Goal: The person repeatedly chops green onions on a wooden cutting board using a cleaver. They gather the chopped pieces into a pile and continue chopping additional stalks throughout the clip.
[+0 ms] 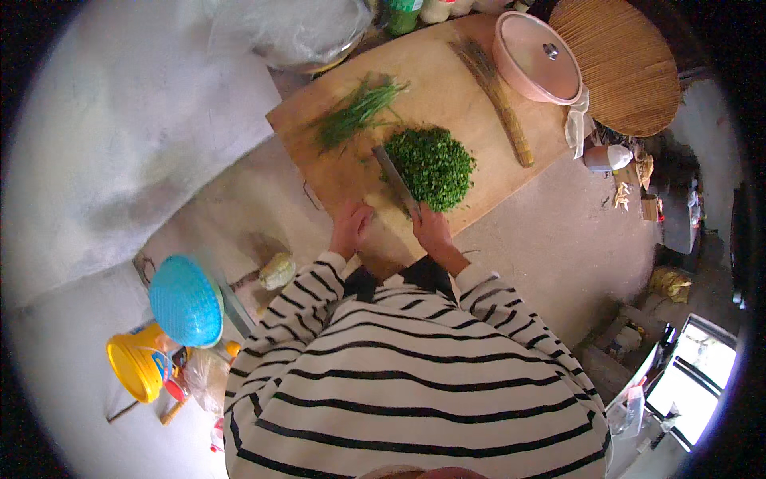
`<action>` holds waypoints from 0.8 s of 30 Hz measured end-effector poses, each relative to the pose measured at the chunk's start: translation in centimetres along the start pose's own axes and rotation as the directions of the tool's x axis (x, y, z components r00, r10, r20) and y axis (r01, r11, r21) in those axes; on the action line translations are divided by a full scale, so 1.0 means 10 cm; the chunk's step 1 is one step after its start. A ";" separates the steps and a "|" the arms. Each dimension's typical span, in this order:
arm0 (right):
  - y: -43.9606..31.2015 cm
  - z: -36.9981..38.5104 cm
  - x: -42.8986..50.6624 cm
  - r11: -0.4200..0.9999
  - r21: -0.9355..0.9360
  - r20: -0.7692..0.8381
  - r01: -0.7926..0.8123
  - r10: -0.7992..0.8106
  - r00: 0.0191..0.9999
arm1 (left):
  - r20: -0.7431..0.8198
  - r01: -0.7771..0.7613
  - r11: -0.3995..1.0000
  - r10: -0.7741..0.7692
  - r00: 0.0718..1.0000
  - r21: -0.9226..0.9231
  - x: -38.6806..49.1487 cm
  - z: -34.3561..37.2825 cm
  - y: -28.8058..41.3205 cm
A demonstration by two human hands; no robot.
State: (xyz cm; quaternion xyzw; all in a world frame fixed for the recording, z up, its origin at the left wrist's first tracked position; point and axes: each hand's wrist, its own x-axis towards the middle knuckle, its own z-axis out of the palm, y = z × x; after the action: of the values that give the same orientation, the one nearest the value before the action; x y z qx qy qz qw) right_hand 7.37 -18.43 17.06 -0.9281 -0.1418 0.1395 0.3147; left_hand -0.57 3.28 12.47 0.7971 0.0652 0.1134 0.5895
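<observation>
My right hand [432,230] is closed on the handle of a knife [396,178], whose broad blade points away from me. The blade lies along the left side of a heap of finely chopped greens [434,167] on a wooden board [479,129]. Over the board's near left edge, my left hand [353,224] has its fingers curled; no object shows in it. Beyond it on the board lies a loose bunch of long, thin green stalks [359,111], apart from the chopped heap.
A straw whisk [505,114] and a pink lidded bowl [535,63] stand at the board's far right, near a round woven tray [628,66]. A plastic-covered vessel [299,30] is at the far left. A blue basket [182,301] and yellow bucket [134,365] are lower left.
</observation>
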 end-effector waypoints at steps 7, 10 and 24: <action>-0.03 -0.03 -0.09 0.992 0.111 -0.012 -0.058 0.059 0.998 | -0.081 -0.035 0.962 0.059 0.995 0.271 0.79 -0.21 0.50; 0.02 -0.04 -0.12 0.983 0.176 -0.017 -0.048 0.052 0.999 | -0.075 -0.148 0.864 0.209 0.975 0.482 1.41 -0.31 0.62; 0.19 -0.31 -0.21 0.960 0.281 -0.232 0.009 0.058 0.971 | 0.278 -0.013 0.867 -0.146 0.949 0.499 1.09 -0.02 0.22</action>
State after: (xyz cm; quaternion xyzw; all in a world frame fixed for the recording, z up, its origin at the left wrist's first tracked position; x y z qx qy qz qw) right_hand 6.87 -22.32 18.62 -0.8860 -0.0703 0.0497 0.4556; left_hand 9.79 5.45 15.74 0.9262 0.0277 -0.0528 0.3723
